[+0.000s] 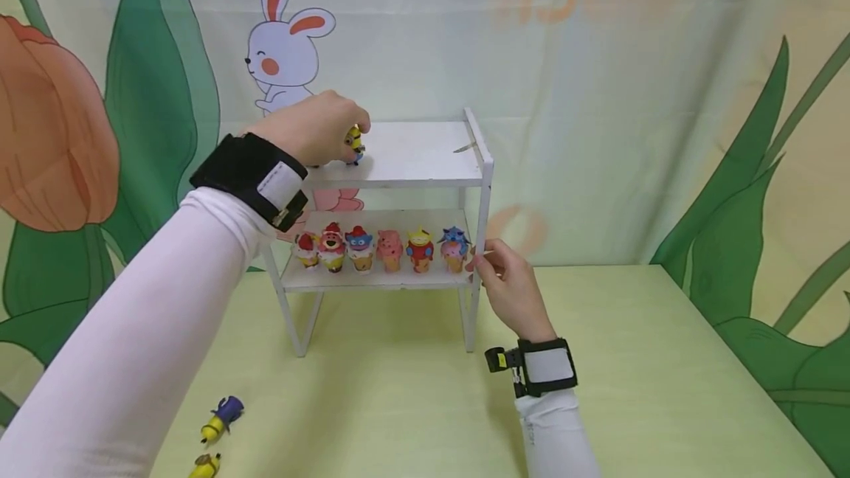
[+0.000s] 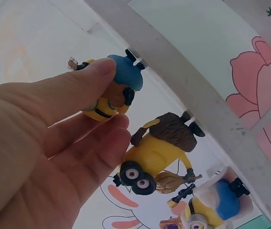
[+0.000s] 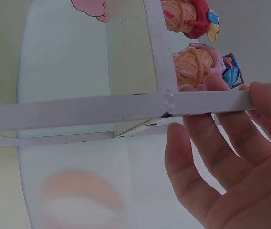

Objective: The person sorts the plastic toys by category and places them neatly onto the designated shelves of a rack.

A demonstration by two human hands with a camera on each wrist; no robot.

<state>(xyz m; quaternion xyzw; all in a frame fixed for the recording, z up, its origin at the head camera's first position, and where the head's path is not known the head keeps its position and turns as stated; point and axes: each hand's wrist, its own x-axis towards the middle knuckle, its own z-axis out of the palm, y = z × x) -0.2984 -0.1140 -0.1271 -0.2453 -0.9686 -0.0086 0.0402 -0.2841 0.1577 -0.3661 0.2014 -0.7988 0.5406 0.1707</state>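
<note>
At the top of a white two-tier rack, my left hand pinches a yellow minion figurine with blue bottoms between thumb and fingers. Its feet are at the shelf's front edge. Beside it in the left wrist view stand a minion in brown fur and a minion in blue and white; the arm mostly hides them in the head view. My right hand grips the rack's front right post at lower-shelf height, fingers around one side and thumb on the other.
Several ice-cream-cone character figurines line the lower shelf. On the green table, a purple-and-yellow figurine and a yellow figurine lie at the lower left. A printed curtain hangs behind the rack.
</note>
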